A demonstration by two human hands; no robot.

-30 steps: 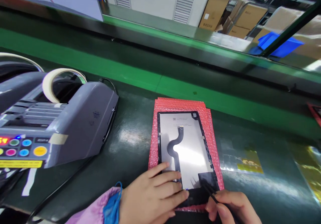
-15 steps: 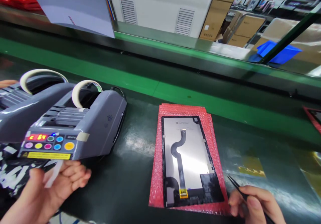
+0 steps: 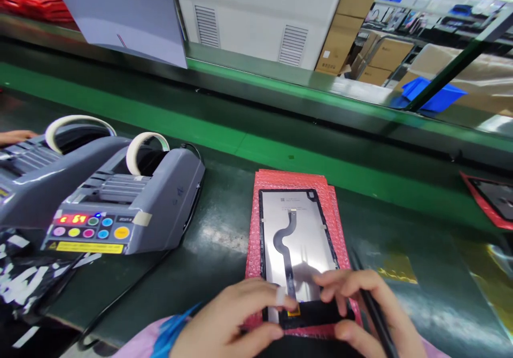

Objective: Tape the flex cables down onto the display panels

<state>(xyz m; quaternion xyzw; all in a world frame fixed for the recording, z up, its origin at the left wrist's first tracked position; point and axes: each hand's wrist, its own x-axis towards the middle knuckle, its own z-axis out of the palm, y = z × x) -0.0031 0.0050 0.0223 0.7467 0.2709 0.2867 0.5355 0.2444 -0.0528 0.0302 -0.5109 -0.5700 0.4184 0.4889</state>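
A tablet-sized display panel [image 3: 308, 240] lies back side up on red bubble-wrap sheets [image 3: 253, 224], a dark flex cable [image 3: 286, 256] running down it. Over its lower left corner is my left hand [image 3: 236, 315], fingers apart, with a small whitish tape piece [image 3: 280, 296] stuck on the index finger. At the lower right, my right hand [image 3: 368, 310] has its fingertips at the panel and keeps black tweezers [image 3: 377, 318] between its fingers, tips pointing up and away.
Two grey tape dispensers [image 3: 168, 203] [image 3: 60, 171] stand at the left, beside dark material with white tape scraps [image 3: 24, 278]. Another person's hand [image 3: 18, 137] is at the far left. Yellowish film [image 3: 396, 270] and another panel on red wrap [image 3: 497, 197] are at the right.
My left hand has moved right from the dispenser to the panel, taking the tape piece along. My right hand has moved left onto the panel's lower edge, and the tweezers now point upward.
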